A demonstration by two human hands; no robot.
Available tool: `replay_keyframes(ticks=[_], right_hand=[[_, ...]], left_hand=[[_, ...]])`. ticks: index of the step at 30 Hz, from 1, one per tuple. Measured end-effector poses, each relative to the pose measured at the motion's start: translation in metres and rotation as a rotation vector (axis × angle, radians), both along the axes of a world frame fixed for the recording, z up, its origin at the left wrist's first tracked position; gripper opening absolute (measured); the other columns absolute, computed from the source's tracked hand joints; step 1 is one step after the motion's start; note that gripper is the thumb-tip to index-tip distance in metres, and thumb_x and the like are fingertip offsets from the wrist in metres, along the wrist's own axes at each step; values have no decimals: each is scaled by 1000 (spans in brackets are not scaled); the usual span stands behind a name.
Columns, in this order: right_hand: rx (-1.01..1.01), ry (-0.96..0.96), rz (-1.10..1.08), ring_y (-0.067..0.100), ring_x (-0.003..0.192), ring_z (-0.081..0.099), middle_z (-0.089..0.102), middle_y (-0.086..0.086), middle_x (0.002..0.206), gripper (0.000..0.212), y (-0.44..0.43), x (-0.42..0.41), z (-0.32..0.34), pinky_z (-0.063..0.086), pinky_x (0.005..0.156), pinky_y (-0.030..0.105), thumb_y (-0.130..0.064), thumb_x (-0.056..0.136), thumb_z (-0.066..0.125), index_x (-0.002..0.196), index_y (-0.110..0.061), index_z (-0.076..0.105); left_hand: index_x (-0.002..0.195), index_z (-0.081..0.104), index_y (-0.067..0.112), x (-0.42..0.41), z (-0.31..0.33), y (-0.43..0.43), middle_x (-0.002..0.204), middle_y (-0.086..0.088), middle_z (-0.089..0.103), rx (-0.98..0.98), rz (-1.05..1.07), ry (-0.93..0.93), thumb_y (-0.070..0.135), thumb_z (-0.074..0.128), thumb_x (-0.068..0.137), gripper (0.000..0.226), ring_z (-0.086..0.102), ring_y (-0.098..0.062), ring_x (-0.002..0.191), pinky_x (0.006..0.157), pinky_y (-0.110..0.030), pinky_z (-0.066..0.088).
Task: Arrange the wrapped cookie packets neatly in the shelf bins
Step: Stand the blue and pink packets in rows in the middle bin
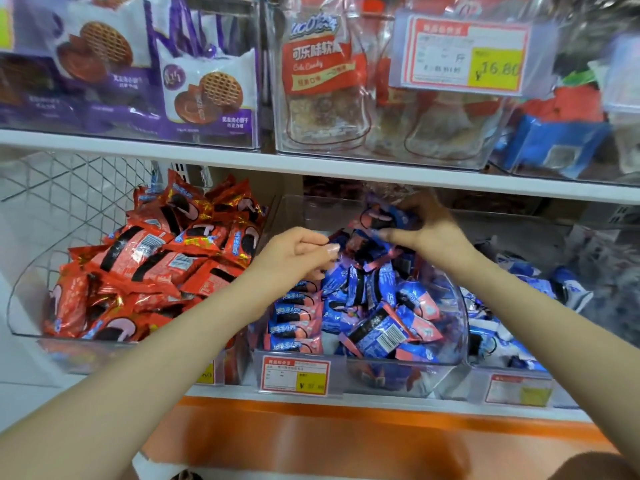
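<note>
Small blue-and-pink wrapped cookie packets lie heaped at all angles in the middle clear plastic shelf bin, with a few stacked flat at its front left. One more blue-and-pink packet sits above the heap, pinched by the right hand. Red foil cookie packets pile loosely in the left clear bin.

The red packets have black stripes and shiny gold bits. The blue and pink packets have stripy white barcodes. The purple and white packets show brown criss-cross cookies. The price tag is red, white and yellow.
</note>
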State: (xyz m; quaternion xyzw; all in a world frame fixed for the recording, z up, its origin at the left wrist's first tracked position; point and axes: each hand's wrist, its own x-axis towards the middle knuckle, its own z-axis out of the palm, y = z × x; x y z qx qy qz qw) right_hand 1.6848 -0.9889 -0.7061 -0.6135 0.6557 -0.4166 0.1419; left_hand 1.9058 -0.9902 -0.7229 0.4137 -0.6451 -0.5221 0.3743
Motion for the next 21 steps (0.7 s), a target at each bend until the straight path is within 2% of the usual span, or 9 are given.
replay_keyframes(ticks=[1,3,6,9,12,14,15,18,21], right_hand=[[10,-83,59,15,84,54,57,2,91,46,6,7,0,39,63,16,-22,68,83,102,-10,55],[30,-160,146,6,67,47,52,-3,76,37,15,20,-3,36,57,15,-17,67,83,86,-14,52],[34,-244,246,-3,50,38,42,-8,63,39,25,32,-10,31,50,11,-7,66,83,76,-15,46],[72,-282,356,-1,53,38,44,-16,55,37,31,29,-14,34,55,8,-5,66,81,74,-16,47],[92,-248,408,3,56,43,50,-17,54,32,37,24,-17,40,59,12,-7,68,80,73,-15,49],[117,-190,447,7,63,52,60,-10,67,27,41,22,-17,45,66,14,-12,71,79,77,-12,53],[123,-122,462,7,69,58,64,-5,75,23,42,20,-17,47,71,14,-15,72,79,80,-12,57],[53,82,412,3,80,62,69,-7,84,14,38,4,-19,48,78,16,-21,76,76,83,-17,65],[14,69,330,6,76,63,69,-4,81,5,37,-12,-21,48,75,17,-17,81,71,80,-18,66]], left_hand=[[104,59,10,-4,2,1,101,-9,70,121,-8,93,22,62,87,21,67,-20,96,81,-27,56],[103,60,10,-11,4,4,102,-9,70,232,-23,207,24,61,87,22,68,-18,95,81,-26,56],[95,60,8,-17,4,6,96,-11,67,244,46,303,16,62,87,11,66,-15,81,75,-23,57],[89,57,9,-15,3,4,97,-14,64,196,84,248,12,62,87,7,63,-17,80,74,-26,57],[92,57,13,-14,0,7,93,-9,61,122,-15,142,13,62,87,8,61,-16,84,76,-30,57],[93,58,15,-11,-2,8,86,-3,60,-4,-76,36,11,65,84,12,59,-13,81,80,-33,53],[95,58,15,-8,0,7,82,0,60,-77,-98,-18,9,66,83,16,58,-10,78,80,-29,50],[94,57,9,8,12,-8,72,4,51,-192,-183,-208,-1,70,77,24,48,3,58,63,-10,42],[77,52,13,18,16,-21,62,12,50,-202,-393,-580,7,80,71,29,42,2,52,57,-14,37]])
